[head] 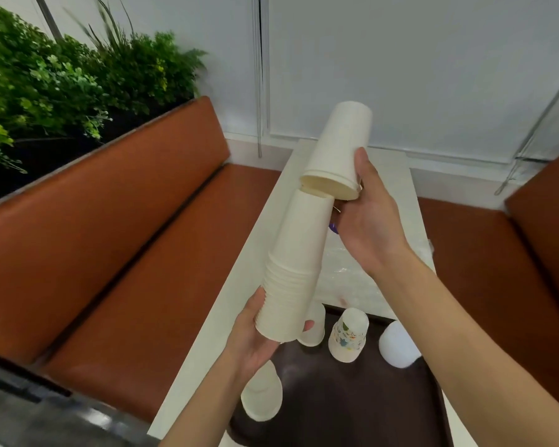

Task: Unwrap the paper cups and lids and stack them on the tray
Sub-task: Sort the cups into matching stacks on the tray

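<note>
My left hand point(255, 343) grips the bottom of a tall stack of white paper cups point(292, 272), held upside down and tilted above the table. My right hand point(368, 221) holds a shorter stack of white cups point(339, 150) by its rim; its open end sits over the tip of the tall stack. Below lies the dark brown tray point(352, 408). On it stand upside-down cups: a plain white stack point(262, 395) at the front left, another white one point(313, 327) partly hidden by the held stack, a patterned cup point(349, 337), and a white rounded stack point(397, 346).
Crumpled clear plastic wrap point(349, 279) lies on the white table point(226, 317) behind the tray. Orange-brown bench seats point(142, 237) flank the table on both sides. Green plants point(46, 75) stand behind the left bench, and a white wall closes the far end.
</note>
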### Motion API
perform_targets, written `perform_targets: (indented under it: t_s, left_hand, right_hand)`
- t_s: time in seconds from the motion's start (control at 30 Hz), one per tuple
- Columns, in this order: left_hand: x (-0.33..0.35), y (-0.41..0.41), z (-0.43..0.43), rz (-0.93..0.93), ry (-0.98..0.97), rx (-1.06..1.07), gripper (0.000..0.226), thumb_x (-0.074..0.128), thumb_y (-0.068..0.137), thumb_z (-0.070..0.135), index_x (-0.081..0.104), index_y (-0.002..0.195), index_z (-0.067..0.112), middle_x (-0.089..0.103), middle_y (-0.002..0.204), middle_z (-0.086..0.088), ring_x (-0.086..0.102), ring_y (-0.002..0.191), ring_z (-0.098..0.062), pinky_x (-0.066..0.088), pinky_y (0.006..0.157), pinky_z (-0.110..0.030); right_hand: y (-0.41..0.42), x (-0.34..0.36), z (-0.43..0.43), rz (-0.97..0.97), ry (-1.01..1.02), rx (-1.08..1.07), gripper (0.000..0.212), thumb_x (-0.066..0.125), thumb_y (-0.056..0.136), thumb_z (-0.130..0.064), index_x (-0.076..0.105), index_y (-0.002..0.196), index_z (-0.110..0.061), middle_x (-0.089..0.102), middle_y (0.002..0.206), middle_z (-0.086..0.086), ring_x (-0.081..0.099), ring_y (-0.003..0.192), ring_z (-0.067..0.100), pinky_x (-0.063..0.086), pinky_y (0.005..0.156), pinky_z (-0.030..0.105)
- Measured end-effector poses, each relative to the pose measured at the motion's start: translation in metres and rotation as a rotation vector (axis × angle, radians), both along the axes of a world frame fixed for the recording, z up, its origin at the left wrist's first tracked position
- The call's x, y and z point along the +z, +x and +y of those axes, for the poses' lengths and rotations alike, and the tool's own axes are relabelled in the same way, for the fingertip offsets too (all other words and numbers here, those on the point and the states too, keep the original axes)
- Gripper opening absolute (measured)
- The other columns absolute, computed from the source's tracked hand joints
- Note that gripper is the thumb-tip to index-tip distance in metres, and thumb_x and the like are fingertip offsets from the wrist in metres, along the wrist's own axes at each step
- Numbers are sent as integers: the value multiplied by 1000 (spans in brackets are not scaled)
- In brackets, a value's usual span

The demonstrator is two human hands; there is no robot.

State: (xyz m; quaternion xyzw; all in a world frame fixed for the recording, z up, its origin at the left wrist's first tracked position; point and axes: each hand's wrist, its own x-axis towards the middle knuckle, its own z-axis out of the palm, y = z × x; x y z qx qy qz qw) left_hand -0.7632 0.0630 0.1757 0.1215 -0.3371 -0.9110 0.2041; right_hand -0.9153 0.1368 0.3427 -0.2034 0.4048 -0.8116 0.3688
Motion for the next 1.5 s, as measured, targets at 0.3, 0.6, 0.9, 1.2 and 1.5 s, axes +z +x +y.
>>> perform_targets:
  t_s: [0.3,0.6,0.9,1.2,1.5]
  left_hand:
    - [-20,12,-20,7,29,-29,52,89,64,49,74,110,30,72,114,-7,69,106,-26,55,84,-51]
    - [-14,10,-26,-51,-177,-146,85,91,54,55,65,127,20,66,123,-12,65,113,-28,55,89,-50]
    - [-11,11,-24,-260,-352,-169,114,97,39,53,49,137,20,63,130,-12,60,121,-32,55,93,-47]
    - [-20,24,-37,-301,-395,-98,103,95,43,43,50,134,28,67,127,-3,64,117,-24,56,88,-35]
    - [-24,38,-52,-263,-424,-62,82,79,59,20,50,136,26,65,131,-8,63,119,-26,56,88,-33]
  right_hand:
    - [-4,-26,-6,-45,-10,-14,41,57,96,-40,56,127,-12,65,128,16,64,117,30,49,104,43]
    - [-6,-27,-7,181,39,-118,17,65,92,-33,64,101,-19,68,104,-1,65,95,19,54,72,25]
    - [-7,-37,-10,133,36,-106,23,63,94,-29,59,111,-13,65,107,5,62,94,21,53,69,26]
    - [-29,-82,18,132,125,-243,47,69,82,-16,55,127,-15,67,118,3,65,110,21,56,87,35]
    - [-19,-179,21,743,934,-107,70,87,68,-28,45,123,-27,59,114,-7,55,108,16,43,72,18]
